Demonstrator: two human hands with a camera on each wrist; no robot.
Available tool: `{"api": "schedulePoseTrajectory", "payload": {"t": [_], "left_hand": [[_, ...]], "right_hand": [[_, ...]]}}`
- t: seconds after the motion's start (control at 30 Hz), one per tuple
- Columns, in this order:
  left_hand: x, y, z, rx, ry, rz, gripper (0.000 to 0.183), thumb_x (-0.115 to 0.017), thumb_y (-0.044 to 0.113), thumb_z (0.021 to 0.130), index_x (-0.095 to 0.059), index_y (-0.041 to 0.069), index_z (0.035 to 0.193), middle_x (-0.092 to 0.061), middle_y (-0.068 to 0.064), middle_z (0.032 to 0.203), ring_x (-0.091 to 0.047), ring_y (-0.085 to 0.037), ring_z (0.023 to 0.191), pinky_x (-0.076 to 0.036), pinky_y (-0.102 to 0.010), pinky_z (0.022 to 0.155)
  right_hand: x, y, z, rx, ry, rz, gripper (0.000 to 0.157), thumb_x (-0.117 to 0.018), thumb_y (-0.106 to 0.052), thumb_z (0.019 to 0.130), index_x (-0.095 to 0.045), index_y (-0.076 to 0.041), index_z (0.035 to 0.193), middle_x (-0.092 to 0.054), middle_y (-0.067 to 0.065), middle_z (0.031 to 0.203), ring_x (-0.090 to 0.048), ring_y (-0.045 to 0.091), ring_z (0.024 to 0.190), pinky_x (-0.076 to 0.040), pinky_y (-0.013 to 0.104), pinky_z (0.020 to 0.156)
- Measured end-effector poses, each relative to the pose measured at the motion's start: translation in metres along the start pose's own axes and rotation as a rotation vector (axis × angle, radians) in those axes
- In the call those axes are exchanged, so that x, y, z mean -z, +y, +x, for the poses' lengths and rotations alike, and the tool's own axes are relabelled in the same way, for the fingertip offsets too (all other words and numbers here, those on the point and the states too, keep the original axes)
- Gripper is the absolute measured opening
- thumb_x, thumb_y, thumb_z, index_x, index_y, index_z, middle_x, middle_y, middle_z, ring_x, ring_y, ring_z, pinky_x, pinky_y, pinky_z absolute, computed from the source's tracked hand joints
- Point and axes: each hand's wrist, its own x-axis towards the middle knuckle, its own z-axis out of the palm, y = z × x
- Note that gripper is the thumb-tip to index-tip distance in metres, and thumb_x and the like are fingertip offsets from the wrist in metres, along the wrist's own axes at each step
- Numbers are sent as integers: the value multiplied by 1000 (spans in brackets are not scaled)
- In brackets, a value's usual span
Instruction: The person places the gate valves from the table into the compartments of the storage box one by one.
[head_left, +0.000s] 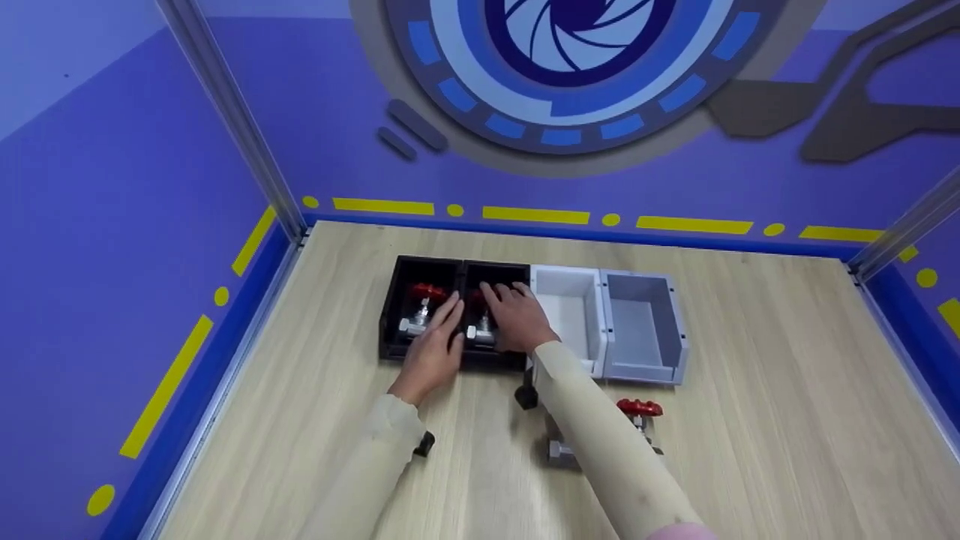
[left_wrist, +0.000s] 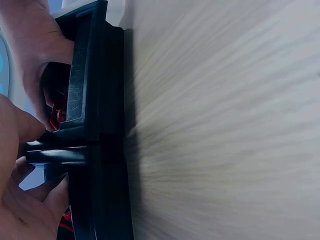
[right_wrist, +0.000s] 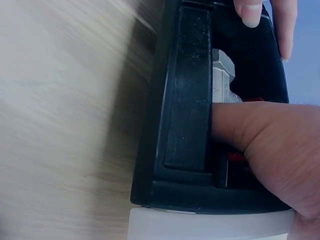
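A round emblem (head_left: 577, 45) marks the back wall (head_left: 300, 105); yellow dashes (head_left: 535, 215) run below; metal posts (head_left: 234, 112) flank it.

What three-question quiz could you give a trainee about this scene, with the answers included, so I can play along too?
1. True or false: the white bin stands between a black bin and the gray bin.

2. What is the left hand gripping?
A) the gray bin's rim
B) the adjoining walls of the two black bins
C) the white bin

3. Fill in: the handwheel showing in front of the gray bin is coloured ____.

Key: 1. True. 2. B. 3. Red.
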Motion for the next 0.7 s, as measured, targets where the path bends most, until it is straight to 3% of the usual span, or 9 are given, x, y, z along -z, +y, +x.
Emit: {"api": "schedulePoseTrajectory", "payload": {"t": [0.2,0.43,0.5,0.7], "left_hand": [[-1,-1,-1,5,-1,-7,57,-53,16,97,-35,14,151,-27,4,160,-54,-25,125,-52,-43,84],[-1,-1,-1,-26,12,-3,56,-54,14,97,-37,10,150,-29,0,159,-61,-25,110,-52,-40,73],[-2,-1,0,-27,9,-4,56,-54,15,96,-37,10,150,-30,0,159,-58,-25,119,-52,-40,76],[-1,-2,0,-5,-3,-12,57,-54,15,96,-36,12,150,-28,3,160,-57,-24,120,-52,-41,79]], "right_hand": [[1,0,0,3,-22,2,111,-86,-38,66,-25,-9,153,-45,16,147,-47,29,134,-26,43,118],[8,-2,-3,8,-62,28,111,-86,-36,69,-21,-8,154,-38,17,152,-41,30,139,-23,44,119],[9,-2,-3,3,-71,34,110,-86,-35,70,-21,-8,154,-37,17,153,-39,30,140,-23,44,119],[14,-2,-3,12,-73,83,111,-87,-33,69,-21,-6,154,-33,18,155,-34,30,142,-22,44,120]]}}
